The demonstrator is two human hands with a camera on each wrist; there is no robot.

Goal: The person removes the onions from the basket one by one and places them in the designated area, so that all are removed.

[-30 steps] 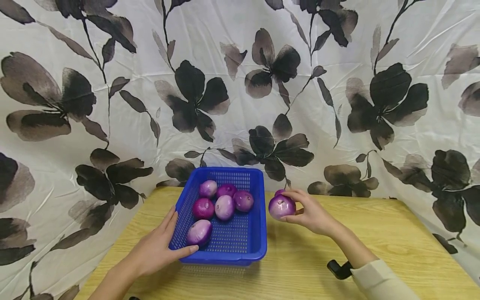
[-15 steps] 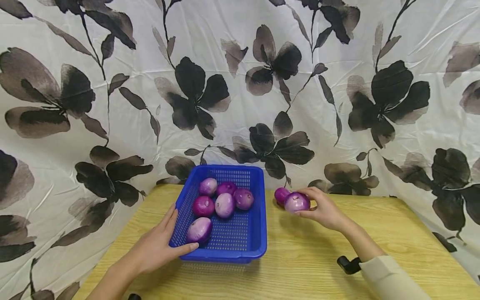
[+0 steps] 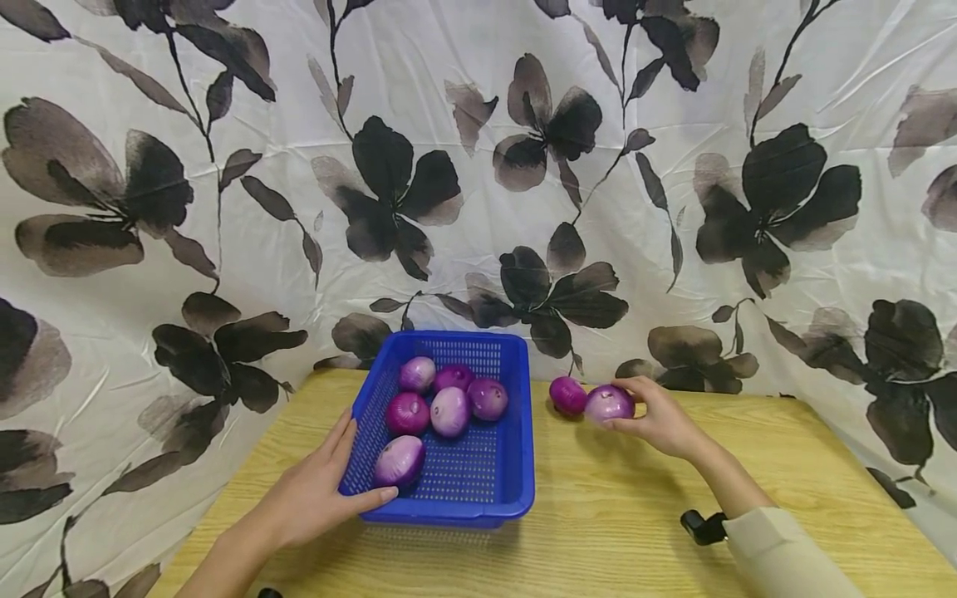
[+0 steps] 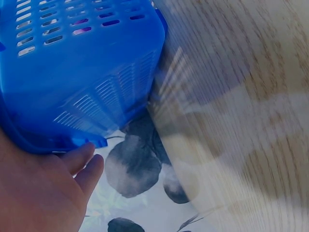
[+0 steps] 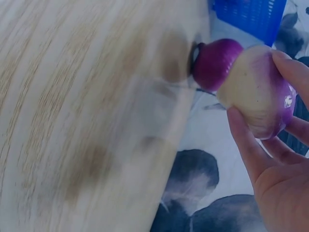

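Note:
My right hand (image 3: 661,419) grips a red onion (image 3: 609,404) between thumb and fingers, to the right of the basket. In the right wrist view the pale side of this onion (image 5: 251,92) shows. A darker red onion (image 3: 568,396) sits close to its left; I cannot tell whether the held onion touches it or the table. My left hand (image 3: 310,494) rests at the near-left corner of a blue plastic basket (image 3: 516,490), thumb along the front rim and fingers straight along the left side. Several red onions (image 3: 450,412) lie inside the basket, one (image 3: 399,461) near the left thumb.
The wooden table (image 3: 598,531) carries the basket at its back left. A floral cloth (image 3: 463,191) hangs behind the table and at its sides. A black object (image 3: 703,527) shows beside my right wrist, partly against the sleeve (image 3: 785,552).
My right hand has moved to the right, away from the basket, with the onion in its grip. The darker onion behind it has come into full view. My left hand stays at the basket.

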